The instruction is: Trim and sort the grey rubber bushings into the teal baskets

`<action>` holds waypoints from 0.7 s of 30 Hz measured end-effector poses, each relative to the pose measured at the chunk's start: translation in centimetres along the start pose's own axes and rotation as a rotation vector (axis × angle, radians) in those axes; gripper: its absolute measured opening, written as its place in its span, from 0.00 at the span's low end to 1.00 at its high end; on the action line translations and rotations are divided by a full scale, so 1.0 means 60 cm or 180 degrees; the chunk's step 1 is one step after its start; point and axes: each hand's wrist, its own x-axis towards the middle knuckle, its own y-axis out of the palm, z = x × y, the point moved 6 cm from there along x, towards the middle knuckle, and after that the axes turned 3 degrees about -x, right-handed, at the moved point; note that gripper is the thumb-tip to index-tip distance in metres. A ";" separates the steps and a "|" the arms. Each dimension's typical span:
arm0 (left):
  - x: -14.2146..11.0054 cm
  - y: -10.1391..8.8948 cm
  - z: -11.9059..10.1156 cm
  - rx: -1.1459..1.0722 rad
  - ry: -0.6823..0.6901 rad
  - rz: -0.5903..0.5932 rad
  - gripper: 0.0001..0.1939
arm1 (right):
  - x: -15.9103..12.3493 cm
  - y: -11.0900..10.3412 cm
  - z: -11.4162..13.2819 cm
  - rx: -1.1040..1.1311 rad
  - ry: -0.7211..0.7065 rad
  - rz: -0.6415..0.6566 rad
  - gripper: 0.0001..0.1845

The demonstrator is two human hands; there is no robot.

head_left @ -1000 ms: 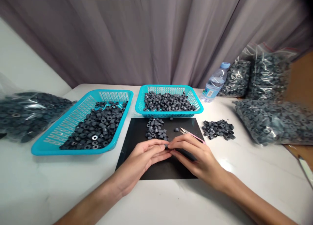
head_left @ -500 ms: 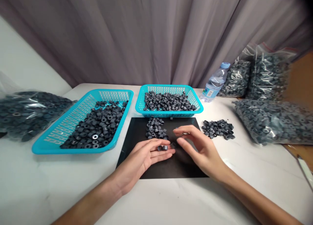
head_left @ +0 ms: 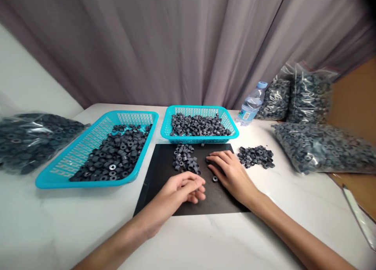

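Note:
My left hand [head_left: 185,188] hovers over the near part of a black mat [head_left: 155,184], fingers curled in and thumb folded over them; whatever is inside stays hidden. My right hand [head_left: 232,172] lies palm down on the mat's right side, fingers stretched out, with a dark piece just at its fingertips. One small grey ring [head_left: 215,179] lies on the mat between the two hands. Beyond my left hand is a loose pile of dark grey rings [head_left: 185,159]. A second pile of rings [head_left: 256,157] sits on the white table, right of my right hand.
Two turquoise baskets hold many such rings: a left basket [head_left: 44,181] and a back basket [head_left: 199,138]. A water bottle [head_left: 252,105] stands at the back right. Filled plastic bags lie at left [head_left: 35,139] and right [head_left: 320,148]. A white-handled tool [head_left: 357,215] rests far right.
My left hand, whose palm was open with two rings showing, has curled its fingers. My right hand has come down flat onto the mat. A ring now shows between the hands.

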 end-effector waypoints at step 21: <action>0.045 0.074 -0.003 0.4088 0.2000 -0.0376 0.14 | 0.052 0.018 -0.026 0.0028 0.0162 0.0121 0.15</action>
